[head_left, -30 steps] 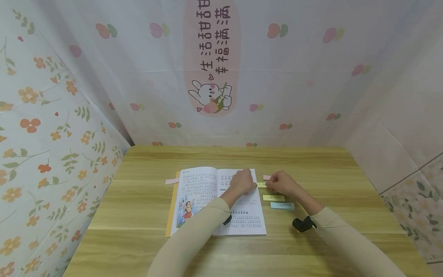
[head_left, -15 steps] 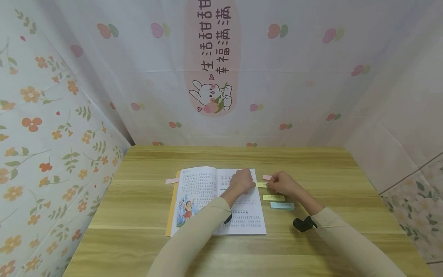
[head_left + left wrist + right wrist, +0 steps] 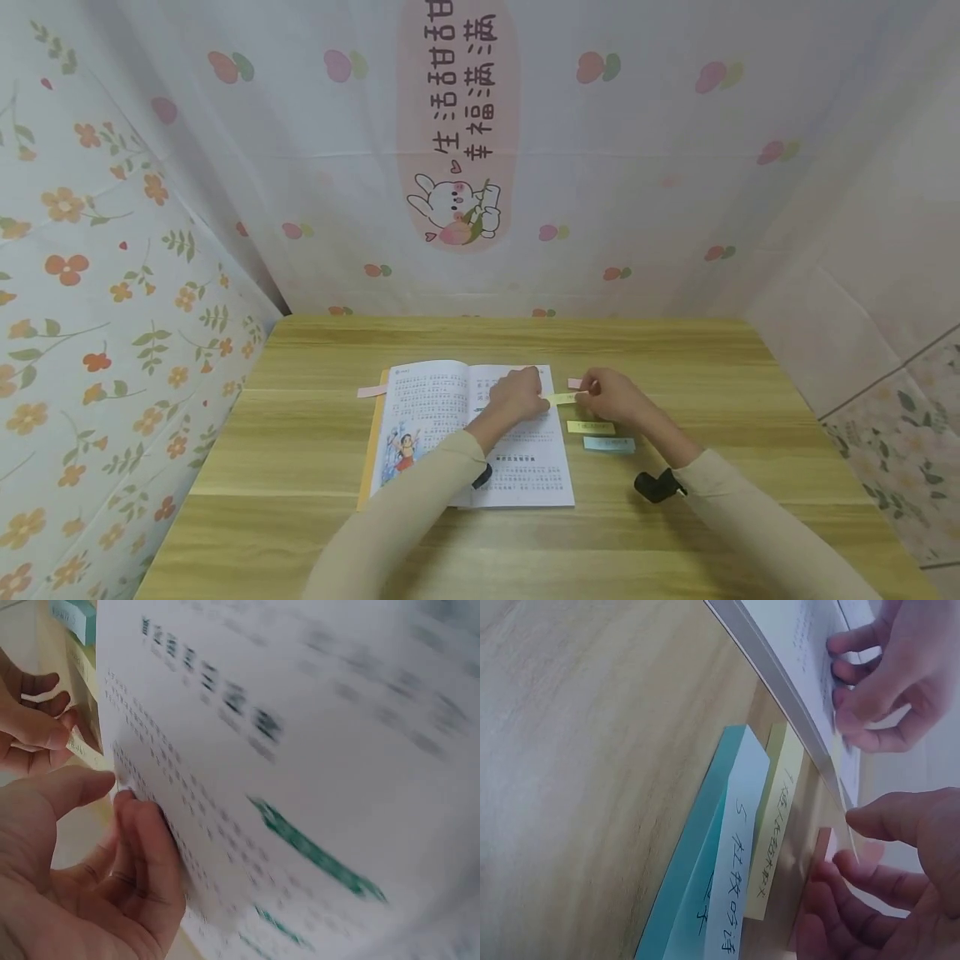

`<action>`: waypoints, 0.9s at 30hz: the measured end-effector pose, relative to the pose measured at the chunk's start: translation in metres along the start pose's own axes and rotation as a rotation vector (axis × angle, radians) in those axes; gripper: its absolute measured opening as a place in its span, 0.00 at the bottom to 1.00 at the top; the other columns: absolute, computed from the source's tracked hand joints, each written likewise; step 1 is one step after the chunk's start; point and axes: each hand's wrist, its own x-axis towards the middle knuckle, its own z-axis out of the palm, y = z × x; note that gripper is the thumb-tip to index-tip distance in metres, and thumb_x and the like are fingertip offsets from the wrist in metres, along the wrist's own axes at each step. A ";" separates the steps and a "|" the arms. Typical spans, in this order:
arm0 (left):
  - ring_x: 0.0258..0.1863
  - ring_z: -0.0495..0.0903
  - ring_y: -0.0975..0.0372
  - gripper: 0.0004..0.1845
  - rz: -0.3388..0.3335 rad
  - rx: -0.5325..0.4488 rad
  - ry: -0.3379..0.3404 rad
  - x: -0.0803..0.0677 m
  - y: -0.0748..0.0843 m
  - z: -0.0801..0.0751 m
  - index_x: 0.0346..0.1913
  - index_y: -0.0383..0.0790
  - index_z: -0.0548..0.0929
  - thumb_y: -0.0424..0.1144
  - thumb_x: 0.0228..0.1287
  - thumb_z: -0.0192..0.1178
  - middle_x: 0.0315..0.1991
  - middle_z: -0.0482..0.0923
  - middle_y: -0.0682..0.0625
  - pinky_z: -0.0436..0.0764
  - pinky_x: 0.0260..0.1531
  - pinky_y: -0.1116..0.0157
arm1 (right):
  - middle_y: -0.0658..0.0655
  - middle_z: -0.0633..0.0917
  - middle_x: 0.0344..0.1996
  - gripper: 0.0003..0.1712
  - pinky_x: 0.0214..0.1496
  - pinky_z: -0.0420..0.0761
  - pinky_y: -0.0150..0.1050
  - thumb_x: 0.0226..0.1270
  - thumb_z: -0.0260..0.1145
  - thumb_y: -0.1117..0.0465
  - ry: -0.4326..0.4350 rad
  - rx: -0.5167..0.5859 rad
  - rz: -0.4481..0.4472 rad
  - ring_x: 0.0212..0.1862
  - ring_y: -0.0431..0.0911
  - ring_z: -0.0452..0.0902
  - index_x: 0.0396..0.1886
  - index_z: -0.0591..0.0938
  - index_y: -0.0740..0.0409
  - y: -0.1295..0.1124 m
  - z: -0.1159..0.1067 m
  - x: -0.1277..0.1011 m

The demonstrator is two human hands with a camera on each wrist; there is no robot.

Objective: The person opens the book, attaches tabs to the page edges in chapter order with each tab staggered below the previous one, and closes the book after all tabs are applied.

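Cream-sleeved left arm (image 3: 405,512) and cream-sleeved right arm (image 3: 772,525) extend forward; bare left hand (image 3: 517,393) and bare right hand (image 3: 617,396) pinch, near each other.

A homelike, curtained study corner is suggested by the open book (image 3: 527,454), wood-grain tabletop (image 3: 292,462), rabbit-print curtain (image 3: 600,167) and flowered hanging (image 3: 112,325).

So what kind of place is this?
It looks like a little study corner, maybe at home: there's a wooden table, an open book, some coloured note pads and a bunny-printed cloth behind.
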 end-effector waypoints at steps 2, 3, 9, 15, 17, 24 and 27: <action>0.26 0.75 0.60 0.13 0.035 0.047 -0.011 -0.007 -0.005 -0.005 0.42 0.44 0.79 0.44 0.60 0.71 0.30 0.78 0.53 0.75 0.25 0.62 | 0.55 0.79 0.26 0.09 0.26 0.76 0.40 0.69 0.67 0.62 0.004 -0.022 -0.020 0.25 0.46 0.74 0.42 0.80 0.64 -0.002 0.001 -0.001; 0.27 0.75 0.59 0.15 0.056 0.066 -0.015 -0.012 -0.008 -0.007 0.44 0.44 0.79 0.44 0.60 0.72 0.32 0.78 0.52 0.75 0.26 0.61 | 0.55 0.78 0.26 0.10 0.25 0.75 0.40 0.69 0.67 0.62 0.005 -0.034 -0.030 0.25 0.46 0.73 0.43 0.79 0.65 -0.002 0.001 -0.001; 0.49 0.76 0.53 0.30 0.229 0.257 -0.036 -0.052 -0.028 -0.017 0.63 0.46 0.78 0.53 0.61 0.72 0.54 0.76 0.46 0.78 0.46 0.54 | 0.54 0.76 0.28 0.14 0.29 0.74 0.41 0.67 0.69 0.64 0.036 -0.109 -0.120 0.28 0.46 0.70 0.47 0.79 0.68 0.001 0.003 -0.005; 0.70 0.64 0.40 0.37 0.324 0.345 -0.069 -0.094 -0.046 -0.015 0.70 0.48 0.74 0.59 0.62 0.68 0.73 0.65 0.41 0.68 0.63 0.42 | 0.62 0.81 0.40 0.24 0.43 0.78 0.51 0.66 0.73 0.62 0.092 -0.227 -0.256 0.41 0.54 0.76 0.54 0.79 0.73 0.005 0.006 -0.017; 0.72 0.60 0.39 0.38 0.329 0.342 -0.080 -0.105 -0.050 -0.014 0.72 0.49 0.73 0.61 0.61 0.68 0.75 0.61 0.41 0.64 0.65 0.40 | 0.66 0.81 0.48 0.26 0.49 0.78 0.56 0.66 0.74 0.61 0.106 -0.263 -0.280 0.48 0.59 0.77 0.57 0.78 0.72 0.005 0.009 -0.021; 0.75 0.52 0.37 0.47 0.346 0.383 -0.093 -0.130 -0.060 -0.007 0.77 0.52 0.67 0.68 0.58 0.67 0.79 0.54 0.40 0.57 0.68 0.37 | 0.71 0.76 0.61 0.34 0.60 0.71 0.65 0.67 0.73 0.57 0.101 -0.298 -0.284 0.61 0.68 0.71 0.68 0.74 0.65 0.008 0.015 -0.034; 0.74 0.52 0.36 0.50 0.353 0.402 -0.090 -0.134 -0.060 -0.004 0.78 0.52 0.65 0.69 0.55 0.68 0.79 0.52 0.40 0.56 0.68 0.37 | 0.73 0.73 0.64 0.39 0.64 0.67 0.66 0.67 0.73 0.54 0.100 -0.317 -0.282 0.64 0.70 0.68 0.71 0.70 0.67 0.013 0.017 -0.039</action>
